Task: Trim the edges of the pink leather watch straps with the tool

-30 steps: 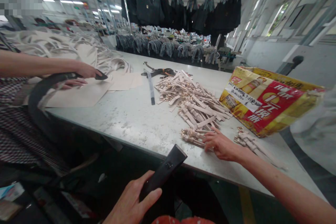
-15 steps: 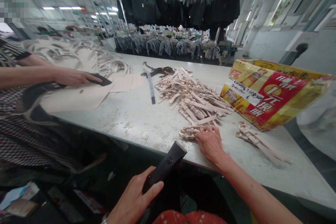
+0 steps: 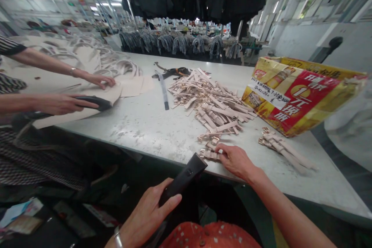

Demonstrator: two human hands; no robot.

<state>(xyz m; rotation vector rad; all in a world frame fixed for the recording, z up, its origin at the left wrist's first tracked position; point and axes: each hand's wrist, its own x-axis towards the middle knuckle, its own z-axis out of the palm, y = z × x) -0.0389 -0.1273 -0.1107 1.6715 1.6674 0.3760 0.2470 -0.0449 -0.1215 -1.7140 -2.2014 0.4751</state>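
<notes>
My left hand (image 3: 148,213) is below the table edge, shut around a black handheld tool (image 3: 186,176) shaped like a hair clipper. My right hand (image 3: 236,161) lies at the table's near edge, its fingers on a small bunch of beige straps with gold buckles (image 3: 209,154). Behind it is a large loose pile of similar straps (image 3: 210,104). A smaller bunch (image 3: 283,148) lies to the right of my hand. The tool's tip points up beside the small bunch, not touching it.
A co-worker's hands (image 3: 69,102) work at the left on beige sheets (image 3: 130,86), one on a black tool (image 3: 97,102). A crumpled yellow-and-red printed bag (image 3: 299,93) stands at the right. A black strap (image 3: 173,73) and a metal rule (image 3: 164,90) lie on the table. Black bags hang overhead.
My right hand has drawn the small strap bunch toward the table edge. The co-worker's second hand has come into view, and the view has tilted slightly downward.
</notes>
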